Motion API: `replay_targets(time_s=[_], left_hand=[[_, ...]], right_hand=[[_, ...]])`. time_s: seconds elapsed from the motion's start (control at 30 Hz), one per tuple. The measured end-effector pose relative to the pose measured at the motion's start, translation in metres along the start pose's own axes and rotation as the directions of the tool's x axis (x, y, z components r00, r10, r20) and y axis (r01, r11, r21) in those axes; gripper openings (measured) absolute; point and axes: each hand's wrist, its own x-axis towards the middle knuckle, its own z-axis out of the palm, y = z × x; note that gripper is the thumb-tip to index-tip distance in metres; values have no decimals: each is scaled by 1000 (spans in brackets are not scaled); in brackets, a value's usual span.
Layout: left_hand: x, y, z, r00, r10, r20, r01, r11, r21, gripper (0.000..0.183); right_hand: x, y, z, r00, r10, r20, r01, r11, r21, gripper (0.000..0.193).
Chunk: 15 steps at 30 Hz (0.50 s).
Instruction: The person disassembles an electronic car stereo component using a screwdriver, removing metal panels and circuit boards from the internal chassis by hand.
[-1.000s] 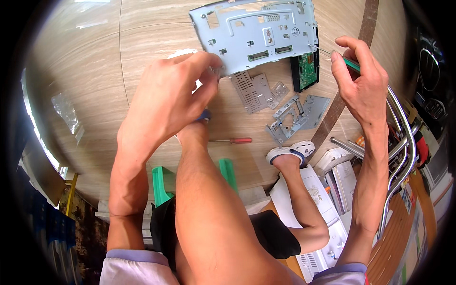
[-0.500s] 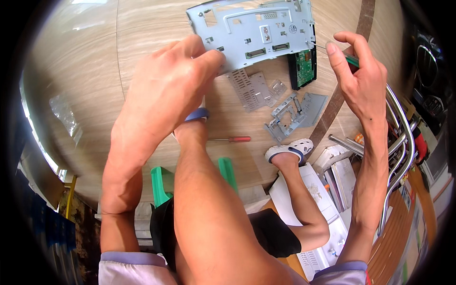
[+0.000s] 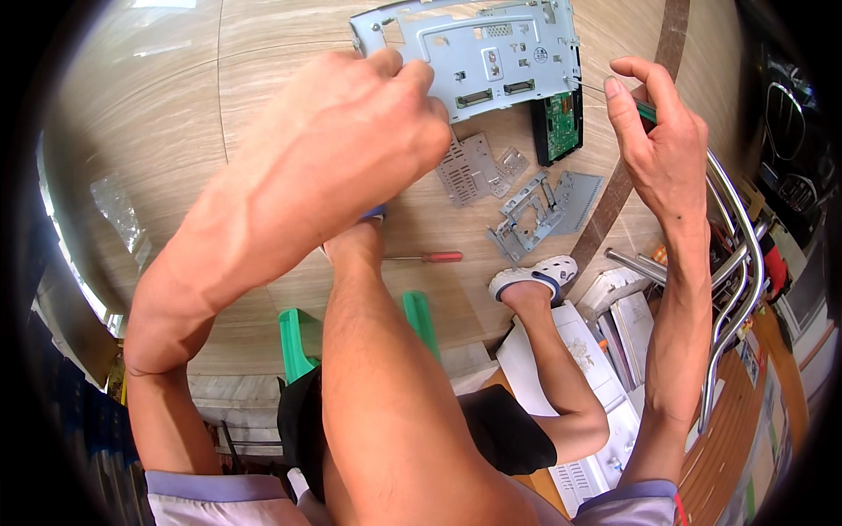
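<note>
- The floor [image 3: 289, 88], pale wood-look tile crossed by a dark brown strip, fills the upper part of the view, and the loose parts lie on it.
- The chrome tube frame [image 3: 747, 282] stands at the right, behind the right forearm.
- The green stool [image 3: 295, 344] shows two legs, one on either side of the person's left leg.
- The light grey metal panel [image 3: 471, 56] is at the top of the view, between both hands, with slots, a raised rib and two dark connectors near its lower edge.
- The left hand [image 3: 360, 127], fingers curled under, covers the panel's lower left corner; its fingertips are hidden, so I cannot tell whether its grip is on the panel.
- The right hand [image 3: 662, 145] has its grip around the green-handled screwdriver, the shaft pointing left to the panel's right edge.
- The green circuit board [image 3: 560, 127], in a black frame, lies partly behind the panel's lower right corner.
- The metal bracket [image 3: 531, 213], joined or overlapped by a comb-edged sheet, lies below the board.
- The perforated plate [image 3: 472, 173] lies below the panel, left of the bracket.
- The red-handled screwdriver [image 3: 442, 257] lies near the person's left ankle.
- The green-handled screwdriver [image 3: 647, 112] shows only part of its handle and a thin shaft.
</note>
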Motion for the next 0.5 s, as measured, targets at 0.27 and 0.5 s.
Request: replay_targets(time_s=[0.27,0.5], left_hand=[[-3,2,9,998,-36,-53,35,999,-23,15],[-4,3,11,997,-76,-23,75,996,-47,15]], right_hand=[[-2,0,2,999,-12,-40,13,999,32,21],[1,7,-1,986,168,24,-169,984,53,24]])
